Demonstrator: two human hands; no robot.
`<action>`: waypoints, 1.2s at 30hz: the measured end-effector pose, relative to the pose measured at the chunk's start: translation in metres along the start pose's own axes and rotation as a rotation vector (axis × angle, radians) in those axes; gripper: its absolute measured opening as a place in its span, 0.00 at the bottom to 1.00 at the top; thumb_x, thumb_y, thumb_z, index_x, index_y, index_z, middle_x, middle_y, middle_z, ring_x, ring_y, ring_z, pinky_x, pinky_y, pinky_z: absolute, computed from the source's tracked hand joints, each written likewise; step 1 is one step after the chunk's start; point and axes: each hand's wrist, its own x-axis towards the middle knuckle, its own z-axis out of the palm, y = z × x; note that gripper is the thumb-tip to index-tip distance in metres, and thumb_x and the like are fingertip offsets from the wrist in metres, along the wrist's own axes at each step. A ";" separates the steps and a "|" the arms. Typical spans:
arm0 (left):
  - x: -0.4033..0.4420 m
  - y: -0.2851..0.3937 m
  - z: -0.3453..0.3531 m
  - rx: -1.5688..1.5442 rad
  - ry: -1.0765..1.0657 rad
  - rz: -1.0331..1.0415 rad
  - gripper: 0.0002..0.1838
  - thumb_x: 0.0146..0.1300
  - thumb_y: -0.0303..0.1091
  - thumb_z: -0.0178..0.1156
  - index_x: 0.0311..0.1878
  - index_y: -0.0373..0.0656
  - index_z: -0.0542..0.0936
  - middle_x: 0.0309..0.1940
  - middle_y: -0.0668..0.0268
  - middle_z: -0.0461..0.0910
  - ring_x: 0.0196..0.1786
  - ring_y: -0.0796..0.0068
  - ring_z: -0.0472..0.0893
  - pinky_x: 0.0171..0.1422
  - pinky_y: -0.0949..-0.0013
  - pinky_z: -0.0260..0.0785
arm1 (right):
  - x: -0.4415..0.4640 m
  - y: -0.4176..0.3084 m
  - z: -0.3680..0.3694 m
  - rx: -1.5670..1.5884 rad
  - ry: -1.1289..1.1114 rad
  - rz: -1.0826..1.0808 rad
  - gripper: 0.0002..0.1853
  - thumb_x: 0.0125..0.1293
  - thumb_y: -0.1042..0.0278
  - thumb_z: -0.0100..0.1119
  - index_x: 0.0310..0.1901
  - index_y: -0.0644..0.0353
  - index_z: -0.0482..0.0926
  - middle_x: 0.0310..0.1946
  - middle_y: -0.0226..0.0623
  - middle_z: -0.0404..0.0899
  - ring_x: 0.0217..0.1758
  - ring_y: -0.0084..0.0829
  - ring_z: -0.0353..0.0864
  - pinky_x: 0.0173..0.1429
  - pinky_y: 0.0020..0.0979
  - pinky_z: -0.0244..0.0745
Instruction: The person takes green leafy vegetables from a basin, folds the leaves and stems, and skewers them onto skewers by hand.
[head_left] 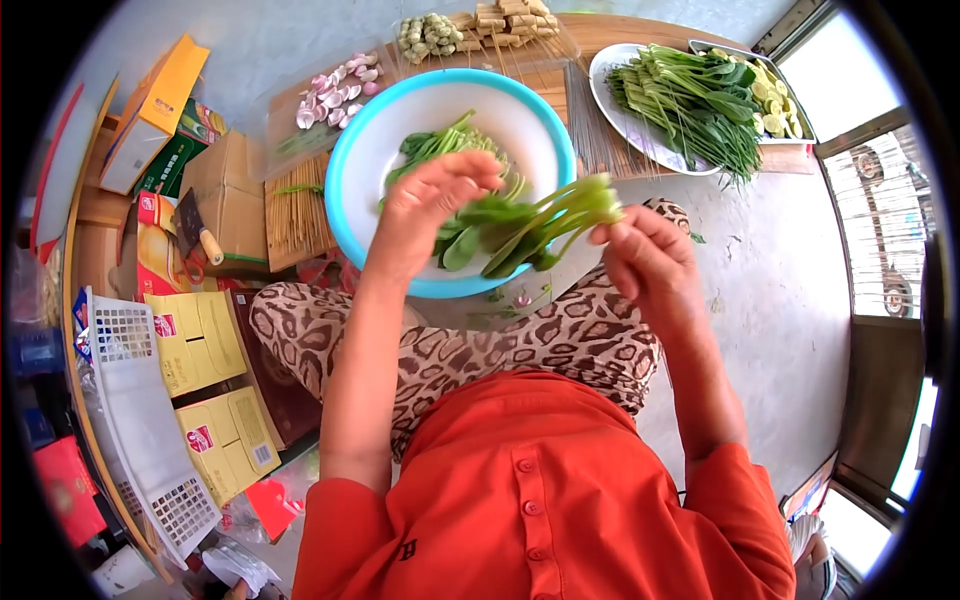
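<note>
My right hand (652, 262) pinches a bunch of leafy greens (560, 222) at its pale stem end, the leaves pointing left over the rim of a white basin with a blue rim (338, 190). Above the basin, my left hand (428, 208) has its fingers curved and apart from the thumb, with nothing visibly held. It is close to the leaf tips; whether it touches them I cannot tell. More loose greens (455, 140) lie inside the basin, partly hidden by my left hand.
An oval plate (606, 92) holds stacked greens and skewers, beside a tray of yellow-green slices (775, 100). Purplish-pink pieces (325, 95) and bundles of skewers (298, 212) lie left of the basin. A cleaver (200, 230) leans by a cardboard box (232, 185). Yellow cartons (228, 440) stand lower left.
</note>
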 end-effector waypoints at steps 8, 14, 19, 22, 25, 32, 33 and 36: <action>0.032 -0.097 -0.078 0.558 0.317 -0.168 0.10 0.65 0.30 0.58 0.46 0.37 0.81 0.39 0.67 0.83 0.40 0.78 0.82 0.46 0.76 0.72 | -0.002 0.020 -0.041 0.218 0.308 -0.149 0.10 0.72 0.68 0.49 0.40 0.65 0.77 0.15 0.23 0.64 0.16 0.14 0.56 0.22 0.18 0.49; 0.070 -0.135 -0.074 1.090 0.392 -0.028 0.11 0.55 0.32 0.64 0.42 0.42 0.82 0.39 0.58 0.82 0.43 0.56 0.81 0.50 0.60 0.72 | -0.011 0.034 -0.047 0.203 0.323 -0.111 0.09 0.72 0.68 0.49 0.40 0.63 0.78 0.15 0.22 0.64 0.17 0.13 0.57 0.21 0.17 0.48; 0.076 -0.137 -0.057 1.544 0.314 -0.194 0.21 0.51 0.34 0.69 0.50 0.44 0.77 0.47 0.59 0.77 0.53 0.55 0.76 0.55 0.53 0.67 | -0.018 0.032 -0.057 0.186 0.377 -0.093 0.10 0.72 0.67 0.49 0.39 0.63 0.78 0.16 0.22 0.65 0.17 0.13 0.57 0.21 0.18 0.48; 0.077 -0.143 -0.057 1.562 0.353 -0.137 0.19 0.50 0.36 0.70 0.44 0.43 0.77 0.45 0.58 0.77 0.51 0.55 0.76 0.53 0.49 0.66 | -0.020 0.034 -0.060 0.172 0.411 -0.083 0.10 0.72 0.67 0.49 0.39 0.63 0.77 0.16 0.22 0.65 0.17 0.13 0.58 0.21 0.17 0.49; 0.078 -0.146 -0.064 1.476 0.326 -0.302 0.16 0.51 0.36 0.69 0.41 0.42 0.77 0.40 0.56 0.78 0.48 0.53 0.77 0.51 0.51 0.67 | -0.018 0.037 -0.059 0.183 0.397 -0.065 0.10 0.72 0.67 0.49 0.39 0.63 0.78 0.16 0.22 0.65 0.17 0.13 0.58 0.21 0.18 0.49; 0.075 -0.147 -0.081 1.253 0.334 -0.308 0.11 0.55 0.35 0.65 0.39 0.42 0.77 0.40 0.55 0.78 0.48 0.51 0.77 0.50 0.53 0.69 | -0.014 0.032 -0.049 0.133 0.353 -0.043 0.10 0.73 0.66 0.49 0.38 0.61 0.79 0.14 0.22 0.65 0.16 0.12 0.56 0.21 0.17 0.48; 0.074 -0.149 -0.083 1.218 0.310 -0.345 0.11 0.55 0.34 0.64 0.39 0.42 0.77 0.40 0.55 0.78 0.48 0.52 0.77 0.50 0.53 0.69 | -0.013 0.032 -0.046 0.129 0.348 -0.045 0.10 0.73 0.66 0.49 0.38 0.61 0.79 0.14 0.22 0.65 0.16 0.12 0.56 0.21 0.17 0.48; 0.071 -0.152 -0.082 1.323 0.254 -0.187 0.11 0.55 0.34 0.64 0.40 0.42 0.78 0.41 0.56 0.78 0.48 0.52 0.77 0.50 0.53 0.70 | -0.012 0.032 -0.039 0.097 0.355 -0.038 0.11 0.73 0.65 0.49 0.39 0.61 0.79 0.14 0.22 0.64 0.16 0.12 0.56 0.21 0.17 0.48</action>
